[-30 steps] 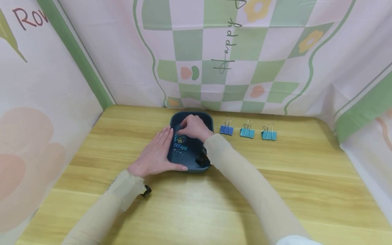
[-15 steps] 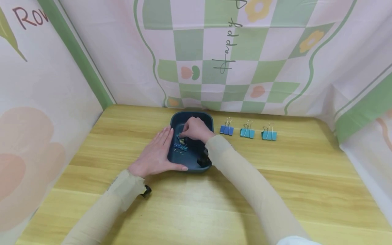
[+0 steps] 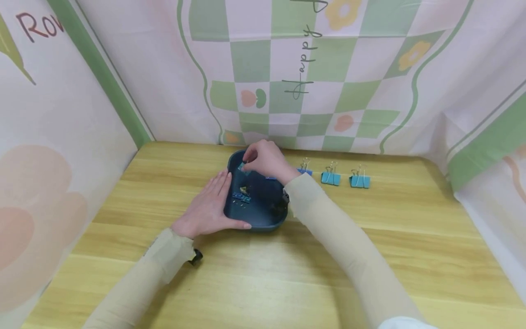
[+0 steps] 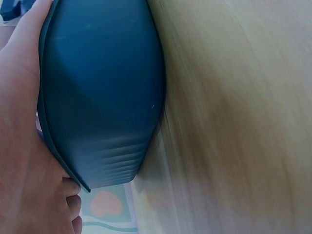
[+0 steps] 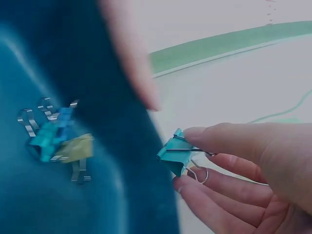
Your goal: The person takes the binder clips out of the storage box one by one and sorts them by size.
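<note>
My right hand [image 3: 268,159] pinches a teal binder clip [image 5: 176,152] by thumb and fingers, above the far part of a dark blue tray [image 3: 256,220]. The clip's wire handles point back toward the fingers in the right wrist view. My left hand [image 3: 207,208] rests along the tray's left rim with straight fingers, its thumb along the near edge. Inside the tray lie a yellow binder clip [image 5: 79,150], a teal clip [image 5: 45,142] and a blue clip [image 5: 64,123], close together. The left wrist view shows the tray's outer wall [image 4: 102,87] beside that hand.
Right of the tray, a blue binder clip [image 3: 304,172], a teal clip [image 3: 330,178] and another teal clip [image 3: 360,181] stand in a row on the wooden table [image 3: 263,278]. A patterned curtain [image 3: 287,59] hangs along the table's back edge.
My right hand has risen from among the clips and moved toward the back of the tray, carrying the teal binder clip. The left hand has stayed at the rim.
</note>
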A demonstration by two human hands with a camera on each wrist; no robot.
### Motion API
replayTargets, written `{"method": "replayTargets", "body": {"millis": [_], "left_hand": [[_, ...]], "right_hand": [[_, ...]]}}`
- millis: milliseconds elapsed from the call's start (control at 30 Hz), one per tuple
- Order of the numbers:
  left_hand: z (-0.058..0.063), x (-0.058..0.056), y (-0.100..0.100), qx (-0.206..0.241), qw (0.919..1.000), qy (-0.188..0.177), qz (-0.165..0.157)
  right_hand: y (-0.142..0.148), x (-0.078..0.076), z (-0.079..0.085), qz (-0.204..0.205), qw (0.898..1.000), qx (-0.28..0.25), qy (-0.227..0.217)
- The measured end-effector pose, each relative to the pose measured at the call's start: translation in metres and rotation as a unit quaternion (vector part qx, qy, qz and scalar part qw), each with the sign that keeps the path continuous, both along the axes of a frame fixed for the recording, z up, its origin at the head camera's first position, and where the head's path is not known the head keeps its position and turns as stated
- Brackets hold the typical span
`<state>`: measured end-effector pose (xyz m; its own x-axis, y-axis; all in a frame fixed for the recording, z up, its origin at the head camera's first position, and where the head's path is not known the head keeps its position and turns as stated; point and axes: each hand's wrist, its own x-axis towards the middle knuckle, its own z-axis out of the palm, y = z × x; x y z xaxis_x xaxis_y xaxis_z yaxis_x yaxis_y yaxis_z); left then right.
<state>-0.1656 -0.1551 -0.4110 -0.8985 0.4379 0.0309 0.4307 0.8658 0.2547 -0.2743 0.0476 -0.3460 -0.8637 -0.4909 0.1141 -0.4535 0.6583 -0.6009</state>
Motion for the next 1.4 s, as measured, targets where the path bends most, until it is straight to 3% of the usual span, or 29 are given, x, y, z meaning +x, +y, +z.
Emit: {"method": "replayTargets", "body": {"millis": [300, 600, 933, 1400], "left_hand": [[0.000, 0.000, 0.001, 0.004, 1.0000, -0.006, 0.006], [0.000, 0.001, 0.001, 0.008, 0.9999, -0.004, 0.006], [-0.002, 0.002, 0.001, 0.003, 1.0000, 0.002, 0.002], [-0.003, 0.001, 0.002, 0.007, 1.0000, -0.001, 0.003]], "right_hand": [[0.020, 0.009, 0.036, 0.005, 1.000, -0.010, 0.012], [0.050, 0.017, 0.051, -0.005, 0.999, -0.032, 0.010], [0.104, 0.021, 0.053, -0.037, 0.998, -0.049, -0.028], [0.177, 0.033, 0.035, -0.089, 0.995, -0.006, -0.047]]}}
